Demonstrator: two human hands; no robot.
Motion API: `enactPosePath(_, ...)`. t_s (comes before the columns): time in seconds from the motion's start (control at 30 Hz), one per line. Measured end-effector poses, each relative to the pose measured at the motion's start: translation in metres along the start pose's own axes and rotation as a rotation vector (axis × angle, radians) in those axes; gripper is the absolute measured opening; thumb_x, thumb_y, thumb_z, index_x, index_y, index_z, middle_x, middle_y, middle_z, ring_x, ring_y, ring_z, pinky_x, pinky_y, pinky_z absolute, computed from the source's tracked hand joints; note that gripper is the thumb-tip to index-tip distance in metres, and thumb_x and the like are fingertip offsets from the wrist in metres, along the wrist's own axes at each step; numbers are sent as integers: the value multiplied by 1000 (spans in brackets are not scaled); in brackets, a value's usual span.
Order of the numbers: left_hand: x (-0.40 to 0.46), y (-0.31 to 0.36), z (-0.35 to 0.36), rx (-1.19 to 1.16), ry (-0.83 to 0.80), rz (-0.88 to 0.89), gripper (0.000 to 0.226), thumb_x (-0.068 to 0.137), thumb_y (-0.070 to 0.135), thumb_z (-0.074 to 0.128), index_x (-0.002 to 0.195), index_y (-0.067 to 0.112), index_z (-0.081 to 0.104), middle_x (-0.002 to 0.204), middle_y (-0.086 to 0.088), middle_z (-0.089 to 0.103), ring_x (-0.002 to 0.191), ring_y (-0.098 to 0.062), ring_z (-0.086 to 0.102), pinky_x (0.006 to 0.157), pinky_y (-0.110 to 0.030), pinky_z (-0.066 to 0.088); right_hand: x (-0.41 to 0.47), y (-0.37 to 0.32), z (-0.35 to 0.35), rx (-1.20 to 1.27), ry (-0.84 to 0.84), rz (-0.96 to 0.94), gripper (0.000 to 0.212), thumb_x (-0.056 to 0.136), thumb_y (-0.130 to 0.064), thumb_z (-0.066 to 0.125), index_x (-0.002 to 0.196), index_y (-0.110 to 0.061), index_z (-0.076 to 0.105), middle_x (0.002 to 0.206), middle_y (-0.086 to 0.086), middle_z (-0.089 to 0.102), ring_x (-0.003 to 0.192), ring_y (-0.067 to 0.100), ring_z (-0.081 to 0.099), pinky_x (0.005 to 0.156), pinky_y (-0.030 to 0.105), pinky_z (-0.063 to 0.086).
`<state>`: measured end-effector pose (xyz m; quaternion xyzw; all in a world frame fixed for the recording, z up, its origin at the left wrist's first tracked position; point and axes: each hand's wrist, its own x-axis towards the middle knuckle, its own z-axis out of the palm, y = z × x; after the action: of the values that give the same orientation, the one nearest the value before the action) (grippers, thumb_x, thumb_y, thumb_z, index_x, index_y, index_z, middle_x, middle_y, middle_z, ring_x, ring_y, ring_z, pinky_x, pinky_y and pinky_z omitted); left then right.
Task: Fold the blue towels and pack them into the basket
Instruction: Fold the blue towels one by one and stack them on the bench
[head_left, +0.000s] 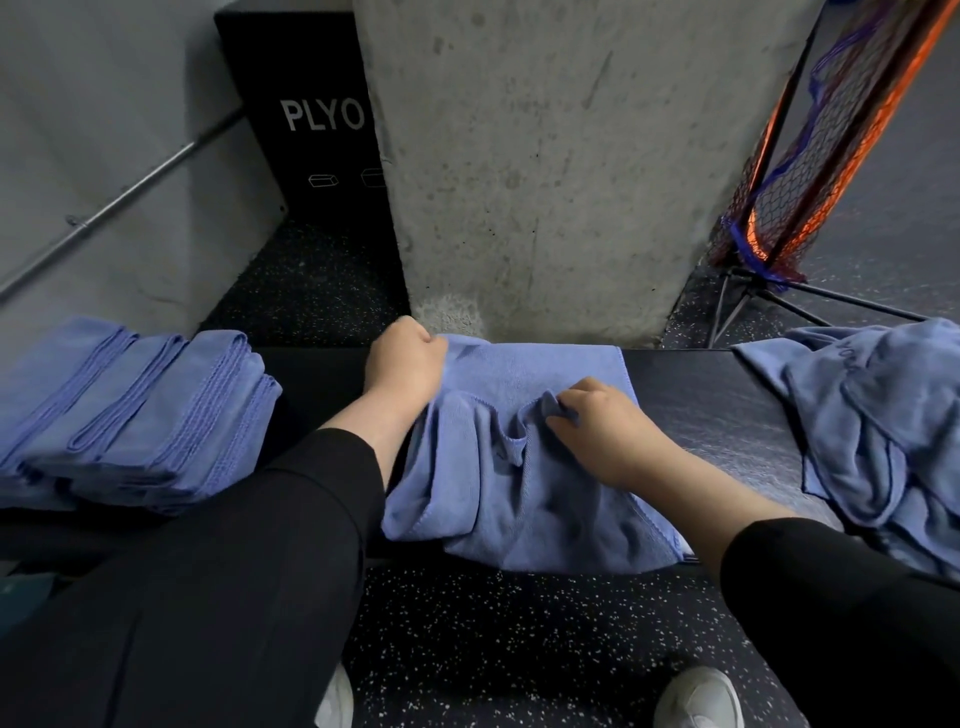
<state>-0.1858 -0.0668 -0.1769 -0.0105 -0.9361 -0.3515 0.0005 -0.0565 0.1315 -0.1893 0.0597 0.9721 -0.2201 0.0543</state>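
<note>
One towel (524, 457) lies rumpled across the bench (696, 410). Left hand (402, 364) clenches its far corner, evidently anchoring it; right hand (597, 421) pinches a bunched edge under its fingertips, likely to draw a fold. Folded stack (140, 410) sits beyond the left hand, unfolded pile (883, 415) beyond the right. No basket visible.

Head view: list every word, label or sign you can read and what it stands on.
"PLYO": white capitals on the black box against the wall beside the grey concrete pillar.
Below it, two small white box-shaped pictograms, no words.
Crumpled blue towel pile at right: faint tone-on-tone lettering, too blurred to read.
</note>
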Motion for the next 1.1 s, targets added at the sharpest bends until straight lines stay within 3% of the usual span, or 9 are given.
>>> enactPosePath(0.2, 3, -45, -16, 253, 21, 40, 23, 102, 19, 54, 124, 17, 56, 119, -11, 57, 97, -29, 57, 77, -38, 45, 1, -4, -1, -4, 33, 13, 39, 102, -30, 47, 65, -26, 37, 104, 6, 55, 95, 32, 55, 86, 43, 49)
enactPosePath(0.3, -4, -42, -23, 235, 134, 224, 18, 102, 30, 52, 104, 17, 64, 107, -6, 60, 90, -28, 59, 75, -40, 48, 2, -3, -2, 1, 50, 52, 39, 103, -29, 45, 65, -24, 36, 88, 1, 50, 85, 31, 53, 72, 37, 42)
enactPosePath(0.4, -12, -28, -21, 176, -176, 372, 39, 96, 49, 58, 76, 17, 64, 79, 2, 60, 73, -20, 58, 66, -35, 46, 4, -1, -6, 55, 127, 104, 36, 103, -28, 43, 68, -21, 38, 73, -3, 47, 75, 27, 46, 65, 34, 30)
enactPosePath(0.5, -23, -27, -9, 437, -407, 446, 41, 85, 64, 61, 84, 23, 66, 92, 8, 56, 88, -18, 58, 83, -38, 49, 6, 6, -9, 80, 236, 115, 32, 104, -25, 42, 73, -14, 44, 79, 0, 47, 77, 27, 45, 68, 34, 30)
enactPosePath(0.6, -30, -29, -6, 485, -405, 466, 28, 92, 52, 63, 101, 26, 63, 107, 8, 47, 107, -16, 47, 94, -39, 39, 4, 12, -12, 60, 213, 143, 31, 105, -25, 41, 78, -10, 47, 77, 1, 48, 78, 29, 46, 68, 36, 32)
enactPosePath(0.7, -35, -29, -11, 481, -401, 460, 18, 97, 46, 58, 93, 27, 58, 109, 10, 45, 107, -14, 44, 88, -38, 32, 2, 15, -17, 34, 173, 162, 30, 105, -24, 38, 81, -9, 47, 78, 6, 53, 78, 31, 48, 68, 36, 32)
enactPosePath(0.87, -52, -36, -28, 470, -438, 432, 30, 96, 39, 55, 72, 30, 42, 97, 9, 51, 93, -18, 50, 85, -37, 35, -17, 7, -25, -65, 76, 155, 31, 103, -22, 37, 73, -15, 38, 85, 17, 59, 80, 34, 49, 67, 36, 32)
enactPosePath(0.97, -69, -40, -43, 423, -517, 446, 36, 94, 40, 59, 66, 27, 40, 78, 7, 50, 77, -17, 50, 70, -34, 37, -40, -3, -29, -191, -24, 106, 32, 103, -24, 38, 73, -13, 40, 93, 20, 62, 83, 35, 52, 69, 37, 36)
enactPosePath(1.1, -85, -45, -65, 398, -630, 427, 34, 89, 37, 64, 65, 25, 43, 64, 8, 48, 62, -10, 41, 60, -33, 33, -66, -2, -30, -177, -51, 91, 35, 98, -27, 44, 66, -12, 42, 72, 10, 53, 78, 34, 51, 64, 37, 35)
